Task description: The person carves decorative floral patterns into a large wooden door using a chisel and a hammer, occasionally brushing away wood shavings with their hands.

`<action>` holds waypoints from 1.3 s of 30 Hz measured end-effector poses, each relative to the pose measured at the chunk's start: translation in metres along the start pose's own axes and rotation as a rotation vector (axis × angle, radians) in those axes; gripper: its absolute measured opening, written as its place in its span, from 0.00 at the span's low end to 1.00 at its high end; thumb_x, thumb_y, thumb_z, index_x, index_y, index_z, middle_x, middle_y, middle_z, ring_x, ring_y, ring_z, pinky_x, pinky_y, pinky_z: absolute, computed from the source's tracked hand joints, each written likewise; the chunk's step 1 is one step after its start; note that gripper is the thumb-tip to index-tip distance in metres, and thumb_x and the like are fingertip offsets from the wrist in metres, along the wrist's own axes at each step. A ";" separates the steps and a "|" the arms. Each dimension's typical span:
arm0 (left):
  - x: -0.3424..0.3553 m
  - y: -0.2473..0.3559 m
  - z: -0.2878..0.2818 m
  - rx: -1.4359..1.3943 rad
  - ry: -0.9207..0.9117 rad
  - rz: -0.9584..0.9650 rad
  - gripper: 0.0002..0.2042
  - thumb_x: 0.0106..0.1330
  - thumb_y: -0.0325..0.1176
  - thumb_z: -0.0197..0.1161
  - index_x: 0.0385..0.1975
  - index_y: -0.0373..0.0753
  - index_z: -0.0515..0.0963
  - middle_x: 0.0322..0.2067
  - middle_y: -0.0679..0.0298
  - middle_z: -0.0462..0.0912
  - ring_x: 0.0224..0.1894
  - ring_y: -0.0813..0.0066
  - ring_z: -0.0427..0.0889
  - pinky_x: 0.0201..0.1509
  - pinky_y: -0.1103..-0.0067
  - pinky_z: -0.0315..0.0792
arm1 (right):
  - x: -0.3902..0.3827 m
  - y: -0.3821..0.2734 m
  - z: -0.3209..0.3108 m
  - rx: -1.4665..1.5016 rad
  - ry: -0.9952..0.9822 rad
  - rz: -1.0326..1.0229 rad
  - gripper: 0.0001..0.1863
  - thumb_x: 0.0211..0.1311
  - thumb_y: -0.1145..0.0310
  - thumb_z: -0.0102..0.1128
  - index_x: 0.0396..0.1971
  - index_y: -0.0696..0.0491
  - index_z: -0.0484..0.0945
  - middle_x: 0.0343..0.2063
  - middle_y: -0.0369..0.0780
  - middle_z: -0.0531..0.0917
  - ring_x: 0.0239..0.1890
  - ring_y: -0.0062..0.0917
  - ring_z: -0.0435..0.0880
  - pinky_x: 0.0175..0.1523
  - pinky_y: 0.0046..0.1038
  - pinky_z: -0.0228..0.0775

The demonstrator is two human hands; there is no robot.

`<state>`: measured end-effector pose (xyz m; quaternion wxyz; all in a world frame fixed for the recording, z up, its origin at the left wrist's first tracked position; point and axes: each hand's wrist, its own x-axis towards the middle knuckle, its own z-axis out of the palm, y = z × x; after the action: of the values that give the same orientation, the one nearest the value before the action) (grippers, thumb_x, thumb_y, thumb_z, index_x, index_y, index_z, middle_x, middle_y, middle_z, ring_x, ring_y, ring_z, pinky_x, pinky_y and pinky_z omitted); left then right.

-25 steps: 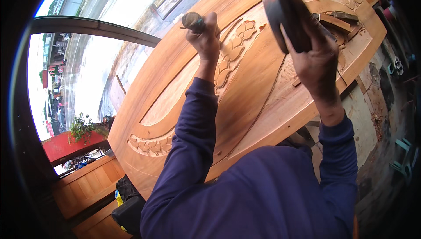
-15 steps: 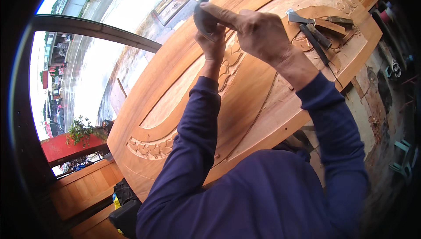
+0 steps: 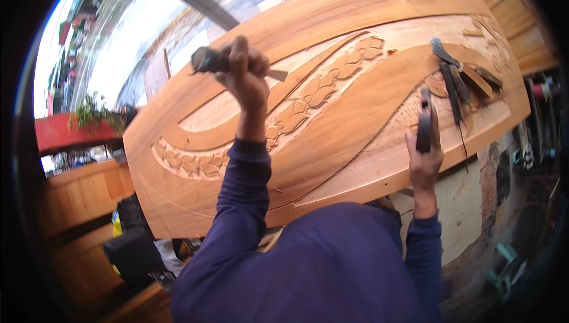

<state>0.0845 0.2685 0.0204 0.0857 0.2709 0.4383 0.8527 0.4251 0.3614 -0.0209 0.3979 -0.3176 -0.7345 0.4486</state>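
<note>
Left hand grips a chisel, right hand a dark tool; if my left slips, the chisel could gouge the carving to its right.

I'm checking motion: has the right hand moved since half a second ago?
Yes: against the carved wooden panel, the right hand has shifted rightward, toward the panel's near edge.

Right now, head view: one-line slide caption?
Carved wooden panel, with a chisel in the left hand and a dark tool in the right hand.
</note>
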 end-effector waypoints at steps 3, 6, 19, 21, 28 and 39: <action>-0.028 0.024 -0.045 0.010 0.034 -0.017 0.16 0.76 0.38 0.61 0.24 0.42 0.69 0.15 0.70 0.63 0.12 0.82 0.56 0.14 0.79 0.52 | -0.045 0.028 -0.005 0.031 0.076 0.206 0.36 0.67 0.80 0.62 0.74 0.64 0.61 0.68 0.43 0.73 0.61 0.23 0.75 0.66 0.21 0.61; -0.062 0.034 -0.071 0.044 0.070 -0.022 0.17 0.78 0.39 0.57 0.24 0.39 0.69 0.13 0.66 0.63 0.12 0.79 0.56 0.13 0.78 0.54 | -0.051 0.030 -0.002 -0.005 0.039 0.214 0.35 0.67 0.80 0.62 0.72 0.68 0.61 0.71 0.45 0.70 0.68 0.24 0.71 0.71 0.24 0.60; -0.085 0.033 -0.092 -0.026 0.030 0.045 0.18 0.80 0.40 0.54 0.26 0.38 0.68 0.14 0.66 0.63 0.13 0.79 0.57 0.17 0.80 0.56 | -0.045 0.039 -0.006 -0.235 -0.059 0.220 0.33 0.67 0.82 0.62 0.71 0.69 0.63 0.67 0.46 0.74 0.63 0.22 0.74 0.66 0.21 0.62; -0.083 0.031 -0.094 -0.046 0.032 0.027 0.18 0.80 0.40 0.55 0.27 0.37 0.68 0.15 0.66 0.63 0.13 0.79 0.57 0.17 0.80 0.56 | -0.049 0.041 -0.006 -0.147 0.000 0.326 0.31 0.67 0.82 0.61 0.69 0.70 0.65 0.70 0.49 0.71 0.67 0.26 0.73 0.69 0.23 0.60; -0.073 0.029 -0.099 -0.050 -0.081 -0.008 0.16 0.79 0.41 0.57 0.30 0.37 0.70 0.16 0.67 0.64 0.14 0.80 0.57 0.17 0.79 0.55 | -0.055 0.043 -0.005 -0.129 0.036 0.399 0.25 0.67 0.82 0.61 0.64 0.69 0.70 0.66 0.49 0.73 0.65 0.29 0.75 0.67 0.25 0.65; -0.057 0.019 0.019 0.544 -0.223 -0.465 0.18 0.69 0.34 0.70 0.55 0.38 0.75 0.38 0.61 0.85 0.38 0.72 0.85 0.42 0.77 0.79 | -0.044 0.032 0.005 -0.208 0.199 0.250 0.12 0.67 0.76 0.64 0.49 0.58 0.76 0.23 0.28 0.71 0.23 0.13 0.66 0.30 0.19 0.60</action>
<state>0.1446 0.2485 0.0222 0.2489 0.2681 0.6867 0.6282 0.4450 0.3359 -0.0646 0.3747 -0.4885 -0.6890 0.3825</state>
